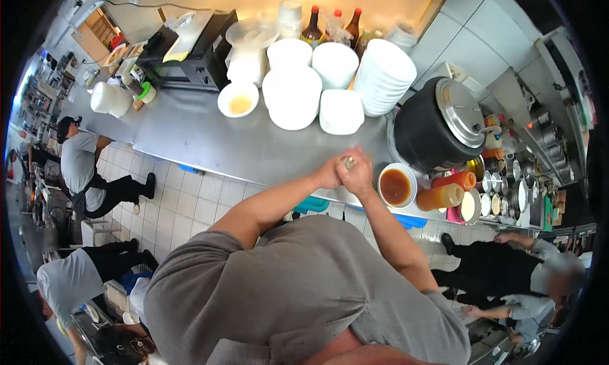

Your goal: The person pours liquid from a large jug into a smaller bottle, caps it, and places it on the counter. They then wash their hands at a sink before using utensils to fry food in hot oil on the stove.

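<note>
My left hand [329, 173] and my right hand [359, 174] are pressed together over the front edge of the steel counter [222, 136]. Their fingers are closed against each other. A small pale, shiny spot shows between them, too small to name. Just right of my right hand stands a white bowl of brown-red sauce [395, 187]. Beyond the hands, stacked white square dishes [341, 111] and a tall stack of white bowls [385, 73] stand on the counter.
A black soup warmer [431, 124] with a steel lid stands at right. Nearby are squeeze bottles [441, 197]. Further left are stacked plates [292, 95], a bowl with yellowish food [240, 104] and a black oven [190, 60]. Co-workers stand left [85, 162] and right [507, 267].
</note>
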A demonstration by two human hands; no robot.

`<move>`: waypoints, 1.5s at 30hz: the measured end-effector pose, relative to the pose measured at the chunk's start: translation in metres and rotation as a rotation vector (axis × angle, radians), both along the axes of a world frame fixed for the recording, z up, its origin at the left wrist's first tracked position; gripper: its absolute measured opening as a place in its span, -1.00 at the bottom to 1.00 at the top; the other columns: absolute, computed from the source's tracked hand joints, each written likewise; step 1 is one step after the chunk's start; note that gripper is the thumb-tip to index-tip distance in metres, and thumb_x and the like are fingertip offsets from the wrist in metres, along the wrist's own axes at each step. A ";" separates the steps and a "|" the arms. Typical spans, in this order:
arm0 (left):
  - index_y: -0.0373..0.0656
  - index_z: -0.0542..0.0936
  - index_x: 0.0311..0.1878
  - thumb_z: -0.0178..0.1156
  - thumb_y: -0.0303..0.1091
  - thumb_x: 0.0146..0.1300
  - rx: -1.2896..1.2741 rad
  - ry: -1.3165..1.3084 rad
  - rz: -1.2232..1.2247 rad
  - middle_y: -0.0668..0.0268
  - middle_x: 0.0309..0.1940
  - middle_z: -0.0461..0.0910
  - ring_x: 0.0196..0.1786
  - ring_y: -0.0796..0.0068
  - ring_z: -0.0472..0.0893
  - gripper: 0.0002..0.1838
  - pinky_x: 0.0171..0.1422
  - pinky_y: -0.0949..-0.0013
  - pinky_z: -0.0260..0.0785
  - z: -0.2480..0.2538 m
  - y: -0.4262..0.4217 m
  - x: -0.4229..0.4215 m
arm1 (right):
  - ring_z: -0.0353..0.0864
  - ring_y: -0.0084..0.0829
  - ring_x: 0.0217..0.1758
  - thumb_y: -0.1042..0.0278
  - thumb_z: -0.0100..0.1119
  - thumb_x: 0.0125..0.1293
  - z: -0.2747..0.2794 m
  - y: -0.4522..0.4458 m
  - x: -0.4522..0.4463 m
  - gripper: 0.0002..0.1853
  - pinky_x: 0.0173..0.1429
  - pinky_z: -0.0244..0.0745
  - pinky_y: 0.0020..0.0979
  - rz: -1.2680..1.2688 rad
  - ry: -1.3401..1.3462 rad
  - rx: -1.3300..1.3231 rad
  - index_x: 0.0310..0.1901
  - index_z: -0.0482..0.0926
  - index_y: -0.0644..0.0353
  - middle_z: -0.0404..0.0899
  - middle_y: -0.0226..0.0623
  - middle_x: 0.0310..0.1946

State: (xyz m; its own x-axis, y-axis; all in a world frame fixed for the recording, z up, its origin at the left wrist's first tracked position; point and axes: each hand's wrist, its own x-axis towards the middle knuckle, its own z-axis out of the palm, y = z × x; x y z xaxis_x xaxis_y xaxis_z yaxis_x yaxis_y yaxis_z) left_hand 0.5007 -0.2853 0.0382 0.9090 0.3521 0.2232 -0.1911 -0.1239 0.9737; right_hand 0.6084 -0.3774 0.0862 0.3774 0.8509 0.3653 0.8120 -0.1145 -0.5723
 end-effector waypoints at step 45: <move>-0.26 0.42 0.31 0.52 -0.45 0.01 0.159 0.323 0.014 0.13 0.15 0.64 0.17 0.30 0.66 -0.24 0.23 0.21 0.51 -0.021 -0.033 -0.028 | 0.66 0.03 0.04 0.09 0.52 0.02 0.038 -0.075 -0.034 -0.44 0.08 0.56 -0.05 -0.226 0.263 -0.252 0.00 0.51 0.14 0.67 -0.04 -0.10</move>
State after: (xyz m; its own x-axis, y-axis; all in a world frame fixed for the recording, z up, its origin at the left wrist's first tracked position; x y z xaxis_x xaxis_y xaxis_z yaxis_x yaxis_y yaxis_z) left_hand 0.4730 -0.3178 0.0169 0.9369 0.3488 -0.0221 0.1262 -0.2788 0.9520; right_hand 0.5743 -0.4525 0.1247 0.6173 0.7864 0.0230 0.5808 -0.4358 -0.6876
